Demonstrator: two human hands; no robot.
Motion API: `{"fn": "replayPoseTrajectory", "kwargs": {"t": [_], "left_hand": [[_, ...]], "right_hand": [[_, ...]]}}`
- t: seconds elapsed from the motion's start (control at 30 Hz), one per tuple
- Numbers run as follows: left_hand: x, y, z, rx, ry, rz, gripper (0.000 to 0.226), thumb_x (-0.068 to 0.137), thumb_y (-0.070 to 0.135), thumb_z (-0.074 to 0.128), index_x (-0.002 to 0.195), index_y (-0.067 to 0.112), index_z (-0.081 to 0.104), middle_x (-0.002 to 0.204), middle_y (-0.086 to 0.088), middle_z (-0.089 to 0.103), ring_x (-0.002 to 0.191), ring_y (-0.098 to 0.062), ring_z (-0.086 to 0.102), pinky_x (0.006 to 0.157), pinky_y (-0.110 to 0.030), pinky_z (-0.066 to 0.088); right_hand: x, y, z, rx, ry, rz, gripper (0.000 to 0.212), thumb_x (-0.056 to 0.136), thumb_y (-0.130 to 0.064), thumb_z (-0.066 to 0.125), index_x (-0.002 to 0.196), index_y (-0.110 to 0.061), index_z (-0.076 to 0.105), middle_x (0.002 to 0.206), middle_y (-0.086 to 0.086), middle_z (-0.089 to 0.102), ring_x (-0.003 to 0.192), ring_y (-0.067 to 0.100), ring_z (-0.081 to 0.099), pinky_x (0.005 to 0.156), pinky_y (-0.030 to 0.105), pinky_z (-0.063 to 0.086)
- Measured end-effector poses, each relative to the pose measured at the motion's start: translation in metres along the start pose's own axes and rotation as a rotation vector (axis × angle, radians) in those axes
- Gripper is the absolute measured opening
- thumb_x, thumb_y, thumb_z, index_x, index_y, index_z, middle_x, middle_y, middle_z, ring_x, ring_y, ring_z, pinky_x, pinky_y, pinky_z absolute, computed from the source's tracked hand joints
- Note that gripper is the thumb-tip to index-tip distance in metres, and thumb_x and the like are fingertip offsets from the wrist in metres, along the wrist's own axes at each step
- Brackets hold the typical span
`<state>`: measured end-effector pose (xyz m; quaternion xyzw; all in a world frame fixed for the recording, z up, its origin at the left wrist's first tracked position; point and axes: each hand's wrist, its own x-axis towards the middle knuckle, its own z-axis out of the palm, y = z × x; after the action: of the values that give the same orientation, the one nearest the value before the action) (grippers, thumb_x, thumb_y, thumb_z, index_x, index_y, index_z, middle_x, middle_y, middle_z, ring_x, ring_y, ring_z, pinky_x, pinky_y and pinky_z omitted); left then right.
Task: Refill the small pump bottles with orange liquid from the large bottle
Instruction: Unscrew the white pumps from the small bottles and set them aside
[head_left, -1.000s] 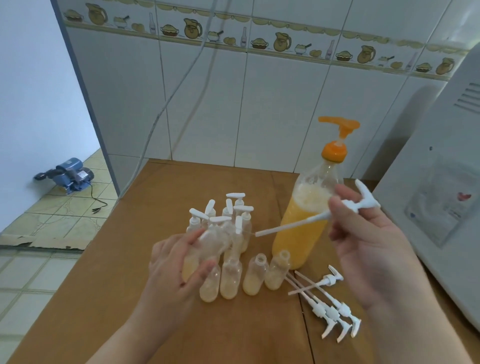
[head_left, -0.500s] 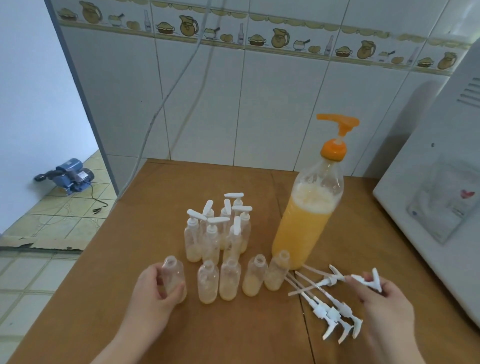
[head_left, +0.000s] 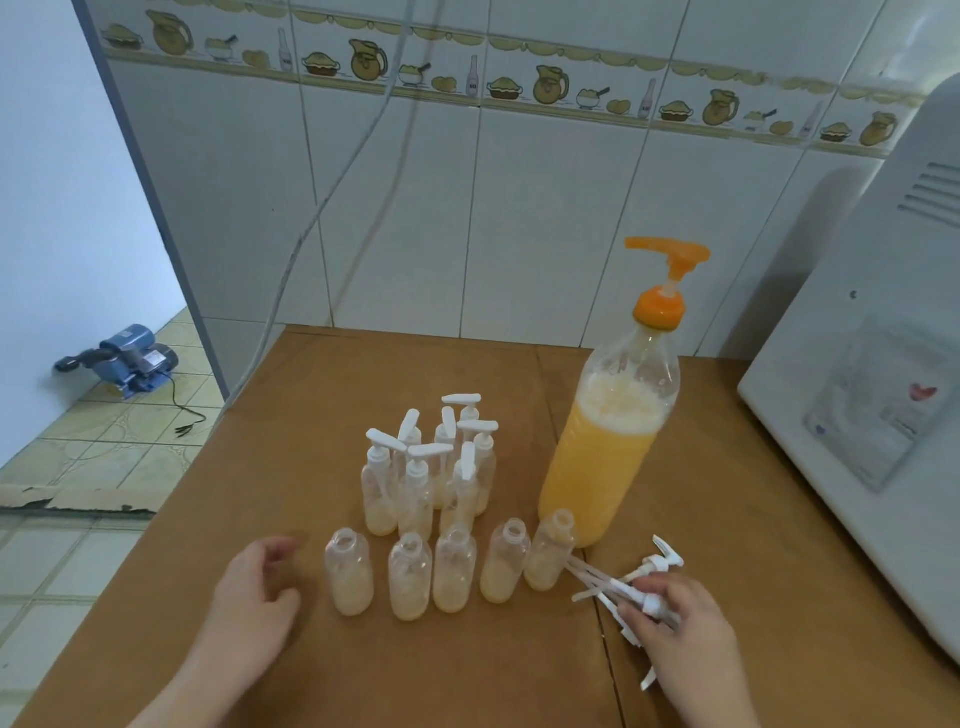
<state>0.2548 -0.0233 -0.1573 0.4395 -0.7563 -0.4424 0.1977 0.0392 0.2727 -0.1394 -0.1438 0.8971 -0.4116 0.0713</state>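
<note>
Brown table (head_left: 322, 395) spreads wide left of small bottles (head_left: 349, 578).

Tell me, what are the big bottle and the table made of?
The large bottle looks like clear, shiny plastic: the orange liquid shows through. Its pump top looks like orange plastic. The table seems brown matte board, maybe fibreboard; no grain shows.

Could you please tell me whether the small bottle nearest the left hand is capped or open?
Open. The leftmost small bottle stands upright with a bare neck, no pump head fitted; the left hand is beside it, not touching.
</note>
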Motion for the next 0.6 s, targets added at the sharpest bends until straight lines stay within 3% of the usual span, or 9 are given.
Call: {"fn": "replayPoseTrajectory", "kwargs": {"t": [0.07,0.17,0.3,0.37,0.47,0.6], "left_hand": [[0.015,0.007,-0.007,-0.011,-0.008,-0.017,0.036,0.08,-0.005,0.063,0.107,0.018,0.056,0.111,-0.003,0.06,0.098,-0.019,0.053,0.085,-0.03,0.038],[0.043,0.022,-0.012,-0.019,-0.174,-0.029,0.036,0.08,0.005,0.071,0.109,0.023,0.058,0.111,0.002,0.061,0.097,-0.012,0.057,0.085,-0.028,0.042],[0.069,0.042,-0.006,-0.068,-0.45,-0.027,0.052,0.08,0.002,0.07,0.123,0.027,0.052,0.12,0.006,0.059,0.109,-0.011,0.055,0.087,-0.027,0.046],[0.072,0.053,0.0,-0.034,-0.534,-0.027,0.055,0.079,-0.003,0.069,0.122,0.027,0.05,0.12,0.007,0.059,0.107,-0.007,0.054,0.079,-0.02,0.046],[0.074,0.063,0.009,0.005,-0.554,-0.042,0.048,0.078,-0.004,0.069,0.111,0.027,0.053,0.11,0.007,0.06,0.095,-0.003,0.058,0.067,-0.014,0.045],[0.078,0.065,0.016,0.079,-0.493,-0.012,0.029,0.078,0.011,0.072,0.101,0.024,0.059,0.102,0.003,0.065,0.094,-0.009,0.06,0.079,-0.024,0.05]], "right_hand": [[-0.001,0.002,0.0,0.015,0.016,-0.013,0.025,0.073,-0.014,0.079,0.074,-0.034,0.064,0.098,-0.012,0.058,0.097,0.012,0.053,0.082,0.025,0.036],[-0.004,0.002,-0.003,0.033,0.049,-0.03,0.018,0.077,-0.014,0.075,0.079,-0.029,0.067,0.101,-0.011,0.058,0.098,0.009,0.054,0.081,0.023,0.035],[-0.005,0.0,-0.013,0.027,0.096,-0.042,0.018,0.08,-0.014,0.072,0.087,-0.029,0.066,0.1,-0.017,0.057,0.103,0.011,0.051,0.083,0.026,0.037],[-0.007,-0.002,-0.017,0.051,0.096,-0.035,0.019,0.082,-0.014,0.07,0.087,-0.031,0.064,0.1,-0.017,0.057,0.102,0.009,0.05,0.084,0.025,0.036],[-0.009,-0.007,-0.019,0.067,0.119,-0.054,0.018,0.081,-0.012,0.07,0.087,-0.029,0.065,0.101,-0.013,0.058,0.101,0.01,0.051,0.083,0.024,0.034],[-0.013,-0.01,-0.016,0.072,0.139,-0.078,0.023,0.082,-0.009,0.069,0.087,-0.031,0.064,0.097,-0.017,0.06,0.101,0.009,0.051,0.081,0.022,0.035]]}}
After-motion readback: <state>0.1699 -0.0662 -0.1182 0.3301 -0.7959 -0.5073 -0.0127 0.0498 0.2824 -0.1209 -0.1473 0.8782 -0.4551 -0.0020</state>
